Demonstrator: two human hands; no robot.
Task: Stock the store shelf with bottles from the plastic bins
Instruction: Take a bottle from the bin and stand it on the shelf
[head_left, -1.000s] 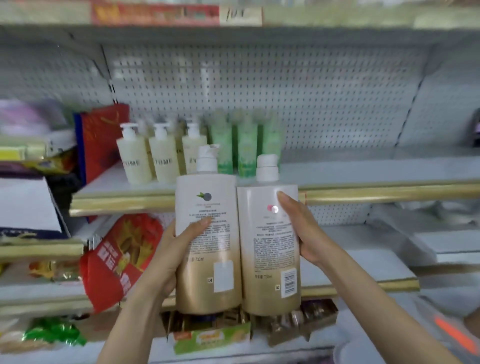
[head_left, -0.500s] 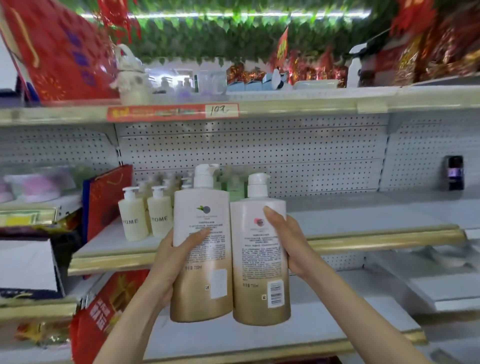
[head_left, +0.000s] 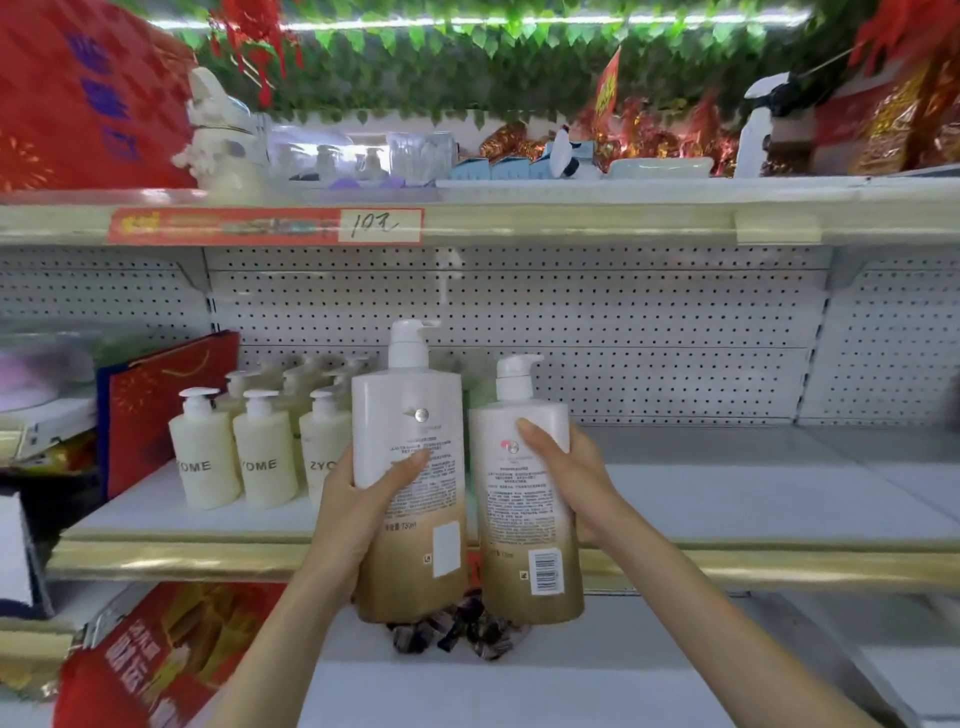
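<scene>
Two tall white-and-gold pump bottles are held upright side by side, a narrow gap between them, in front of the gold front edge of the middle shelf (head_left: 779, 569). The left hand (head_left: 353, 514) grips the left bottle (head_left: 431, 519) round its body, thumb laid across the printed panel and fingers curled behind, out of sight. The right hand (head_left: 571, 478) grips the right bottle (head_left: 519, 545) the same way, a little lower.

One bottle per hand keeps each steady and lets both go up together. Barcodes and small print face the person, so I judge the fronts point at the pegboard and will need turning. Their bases show below the front edge, so neither is set down yet.

Both bottles are opaque, so what they contain cannot be seen. Cream pump bottles (head_left: 265, 457) stand in rows towards the shelf's left end, beside a red gift bag (head_left: 156, 405) whose contents are hidden. The likely spot seems just right of them. Wrapped sweets (head_left: 457, 629) lie on the lower shelf. No plastic bins are in view.
</scene>
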